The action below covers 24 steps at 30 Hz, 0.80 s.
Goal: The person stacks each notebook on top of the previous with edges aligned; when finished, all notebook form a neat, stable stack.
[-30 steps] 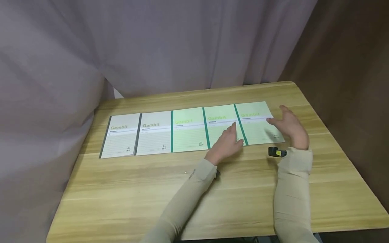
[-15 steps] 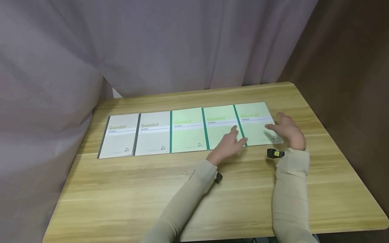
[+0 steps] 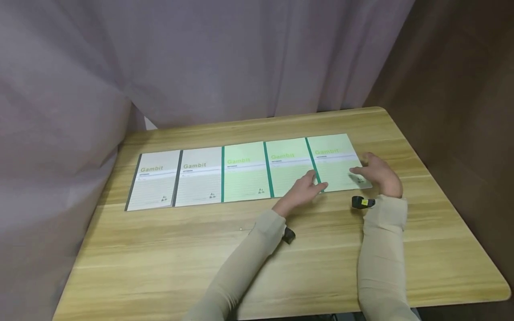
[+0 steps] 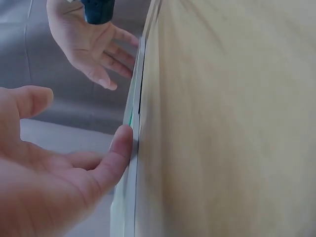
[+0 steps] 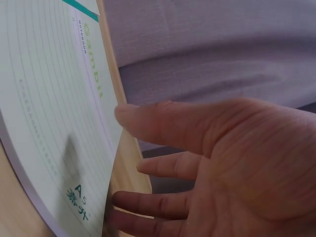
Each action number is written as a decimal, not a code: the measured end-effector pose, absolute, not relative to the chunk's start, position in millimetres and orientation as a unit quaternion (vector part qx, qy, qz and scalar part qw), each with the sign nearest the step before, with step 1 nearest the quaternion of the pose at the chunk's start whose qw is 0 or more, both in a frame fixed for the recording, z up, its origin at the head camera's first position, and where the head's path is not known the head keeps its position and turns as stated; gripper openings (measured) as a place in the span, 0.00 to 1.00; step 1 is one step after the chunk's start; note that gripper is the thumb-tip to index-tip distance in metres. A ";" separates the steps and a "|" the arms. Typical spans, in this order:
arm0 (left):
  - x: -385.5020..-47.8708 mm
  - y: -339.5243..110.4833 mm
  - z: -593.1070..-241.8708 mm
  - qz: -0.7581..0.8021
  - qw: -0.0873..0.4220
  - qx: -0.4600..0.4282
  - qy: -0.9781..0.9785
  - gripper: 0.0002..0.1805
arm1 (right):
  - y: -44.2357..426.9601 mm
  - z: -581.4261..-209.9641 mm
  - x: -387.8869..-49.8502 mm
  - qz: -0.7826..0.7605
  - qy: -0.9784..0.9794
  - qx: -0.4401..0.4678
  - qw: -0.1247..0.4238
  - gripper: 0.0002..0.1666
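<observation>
Five is avoided here; several Gambit notebooks lie side by side in a row on the wooden table. The rightmost green notebook (image 3: pixel 335 165) lies between my two hands. My left hand (image 3: pixel 299 191) is over the lower part of the neighbouring green notebook (image 3: pixel 287 154); in the left wrist view one finger (image 4: pixel 122 143) appears to touch the notebooks near their front edge. At the right edge of the rightmost notebook is my right hand (image 3: pixel 379 174), thumb (image 5: pixel 148 118) over the cover side and other fingers beside the edge. Neither hand grips anything.
A third green notebook (image 3: pixel 246 174) and two white notebooks, one (image 3: pixel 201 178) beside it and one (image 3: pixel 154 180) at the far left, continue the row. The wooden table (image 3: pixel 180 249) meets a grey curtain (image 3: pixel 209 62) at the back and a brown curtain (image 3: pixel 453 89) at right.
Both hands have come lower towards the notebooks, the right one nearer the rightmost notebook's edge. The notebooks keep their row; the head view has shifted slightly.
</observation>
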<state>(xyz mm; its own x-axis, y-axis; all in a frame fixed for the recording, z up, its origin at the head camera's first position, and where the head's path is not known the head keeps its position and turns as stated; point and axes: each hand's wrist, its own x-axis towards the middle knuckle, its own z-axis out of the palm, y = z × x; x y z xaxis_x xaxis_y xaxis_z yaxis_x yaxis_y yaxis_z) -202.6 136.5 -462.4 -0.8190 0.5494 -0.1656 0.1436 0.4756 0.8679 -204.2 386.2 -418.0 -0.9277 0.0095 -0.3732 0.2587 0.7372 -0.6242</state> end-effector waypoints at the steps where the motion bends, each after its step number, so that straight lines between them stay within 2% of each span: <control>1: -202.5 137.3 -463.0 0.468 0.217 0.210 0.831 0.39 | 385.8 -417.8 -204.2 -0.357 0.914 0.074 0.177 0.53; 8: -203.2 141.7 -466.2 0.483 0.216 0.212 0.821 0.38 | 385.0 -416.0 -202.3 -0.356 0.914 0.077 0.177 0.49; 18: -200.8 141.5 -467.2 0.637 0.302 0.132 0.696 0.43 | 389.7 -422.8 -202.2 -0.323 0.929 0.085 0.161 0.40; 24: -201.0 141.1 -465.3 0.674 0.326 0.132 0.650 0.42 | 393.1 -425.0 -201.1 -0.326 0.929 0.086 0.150 0.34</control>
<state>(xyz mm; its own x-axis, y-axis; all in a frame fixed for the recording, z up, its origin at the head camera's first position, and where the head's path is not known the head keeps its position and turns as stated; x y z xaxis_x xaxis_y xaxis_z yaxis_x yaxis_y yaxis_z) -201.0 141.1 -465.3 -0.7531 0.6105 -0.2452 -0.2671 0.0570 0.9620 -201.1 393.1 -425.0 -0.9403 0.0623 -0.3347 0.2579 0.7722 -0.5806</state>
